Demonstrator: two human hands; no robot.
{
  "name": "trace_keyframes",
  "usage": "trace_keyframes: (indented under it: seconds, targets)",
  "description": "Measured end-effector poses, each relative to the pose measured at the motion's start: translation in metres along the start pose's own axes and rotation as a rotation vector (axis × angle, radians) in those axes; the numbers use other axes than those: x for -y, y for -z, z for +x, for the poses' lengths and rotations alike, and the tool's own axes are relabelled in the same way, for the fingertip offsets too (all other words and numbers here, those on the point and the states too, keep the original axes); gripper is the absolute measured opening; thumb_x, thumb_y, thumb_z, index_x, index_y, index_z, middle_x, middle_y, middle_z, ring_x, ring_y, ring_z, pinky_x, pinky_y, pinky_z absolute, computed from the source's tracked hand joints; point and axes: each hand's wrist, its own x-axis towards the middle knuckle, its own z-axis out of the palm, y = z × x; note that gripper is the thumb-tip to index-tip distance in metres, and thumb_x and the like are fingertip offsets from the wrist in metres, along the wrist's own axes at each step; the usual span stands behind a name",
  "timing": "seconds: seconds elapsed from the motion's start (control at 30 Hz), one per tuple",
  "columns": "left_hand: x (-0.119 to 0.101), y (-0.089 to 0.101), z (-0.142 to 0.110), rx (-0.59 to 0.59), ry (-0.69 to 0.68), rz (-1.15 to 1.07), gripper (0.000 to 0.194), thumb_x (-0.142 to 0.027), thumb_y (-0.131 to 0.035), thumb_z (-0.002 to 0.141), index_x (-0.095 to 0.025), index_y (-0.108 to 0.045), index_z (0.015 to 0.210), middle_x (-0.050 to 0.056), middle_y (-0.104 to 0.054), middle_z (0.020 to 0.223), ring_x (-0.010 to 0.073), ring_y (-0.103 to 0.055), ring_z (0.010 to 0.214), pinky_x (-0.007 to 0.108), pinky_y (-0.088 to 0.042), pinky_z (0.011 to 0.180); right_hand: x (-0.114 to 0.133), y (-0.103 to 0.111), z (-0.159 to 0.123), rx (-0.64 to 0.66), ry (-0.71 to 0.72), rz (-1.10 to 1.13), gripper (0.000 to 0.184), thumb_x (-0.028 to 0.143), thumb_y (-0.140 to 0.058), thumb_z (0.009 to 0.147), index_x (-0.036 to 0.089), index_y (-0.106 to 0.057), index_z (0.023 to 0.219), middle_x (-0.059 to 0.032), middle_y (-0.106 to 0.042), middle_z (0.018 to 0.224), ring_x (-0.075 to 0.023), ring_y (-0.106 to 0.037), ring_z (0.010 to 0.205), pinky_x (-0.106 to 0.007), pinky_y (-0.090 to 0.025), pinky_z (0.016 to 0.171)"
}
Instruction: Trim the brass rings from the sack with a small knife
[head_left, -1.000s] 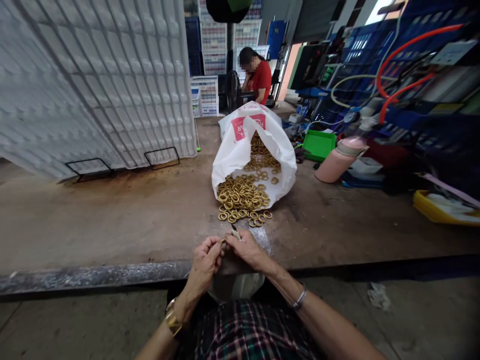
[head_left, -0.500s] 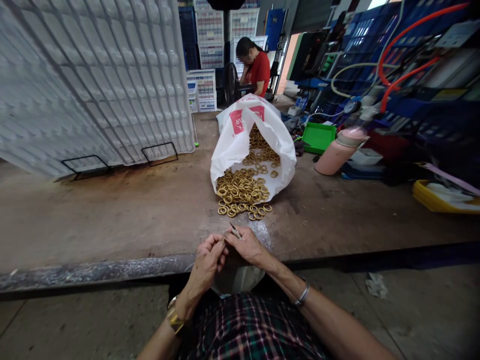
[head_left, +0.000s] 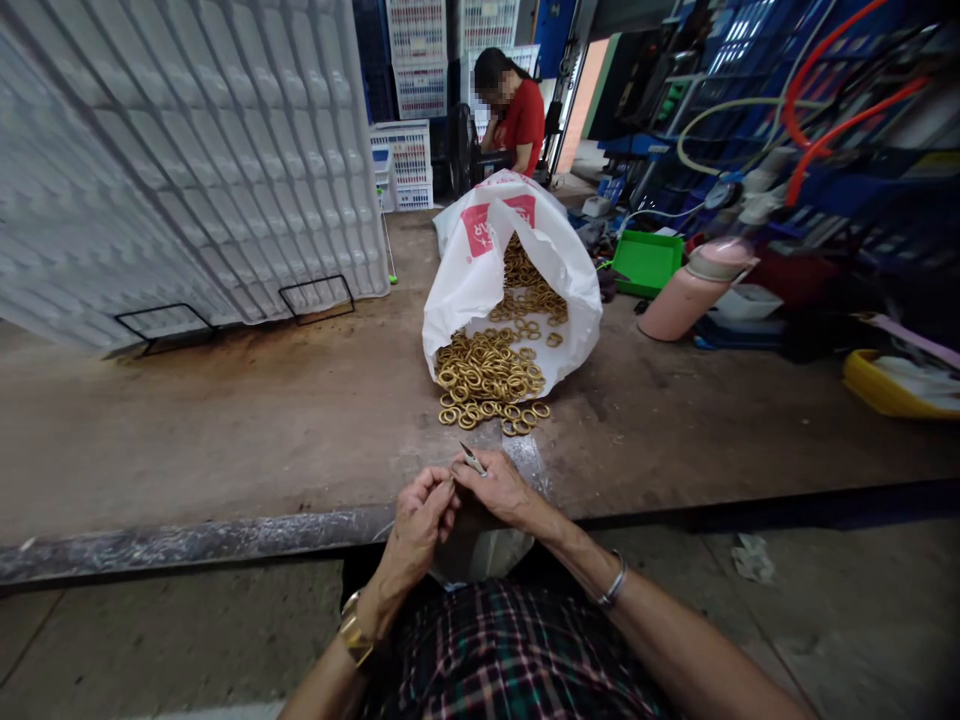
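My left hand (head_left: pixel 426 515) is closed in a pinch at the table's front edge. A gold-coloured ring is between its thumb and fingers, mostly hidden now. My right hand (head_left: pixel 495 488) meets it fingertip to fingertip, wrapped round a small knife (head_left: pixel 473 461) with a pale handle and a dark pointed tip that sticks up and away to the left. Just beyond both hands lies a heap of gold-coloured rings (head_left: pixel 487 370), spilling from the mouth of a white plastic bag (head_left: pixel 461 285) with red print. More rings show inside the bag.
White moulded trays (head_left: pixel 262 150) stand on the table (head_left: pixel 225 430) at left, by black wire stands (head_left: pixel 319 298). To the right are a green tray (head_left: pixel 649 260), a pink bottle (head_left: pixel 694 292) and a yellow tray (head_left: pixel 885 388). A person in red (head_left: pixel 523 125) sits beyond the bag.
The view has tilted down slightly, so the background sits higher. Both hands stay together at the table edge; the ring's gold glint between the fingers is now less visible.
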Motion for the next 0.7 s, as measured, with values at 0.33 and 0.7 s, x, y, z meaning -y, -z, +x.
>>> trace_keyframes:
  seconds: [0.33,0.7]
  targets:
    - [0.0015,0.0016,-0.0001,-0.001,0.02,-0.036,0.025,-0.041,-0.056,0.077,-0.017,-0.051,0.077,-0.005,-0.048,0.059,0.0037,-0.038,0.043,0.015,-0.026,0.039,-0.0055,-0.0008,0.0025,0.019,-0.005,0.033,0.03,0.034,-0.041,0.082,0.017,-0.046,0.058,0.0044,-0.044,0.055,-0.0086,-0.04,0.054,-0.02,-0.03,0.052]
    - [0.0003,0.003,0.0022,0.02,0.021,-0.136,0.028,-0.043,-0.058,0.076,-0.017,-0.051,0.075,-0.006,-0.047,0.058,0.0034,-0.036,0.041,0.016,-0.025,0.037,-0.0041,-0.0038,0.005,-0.011,-0.074,0.106,0.027,0.031,-0.042,0.08,0.017,-0.054,0.061,0.0044,-0.048,0.054,-0.0068,-0.038,0.047,-0.019,-0.03,0.047]
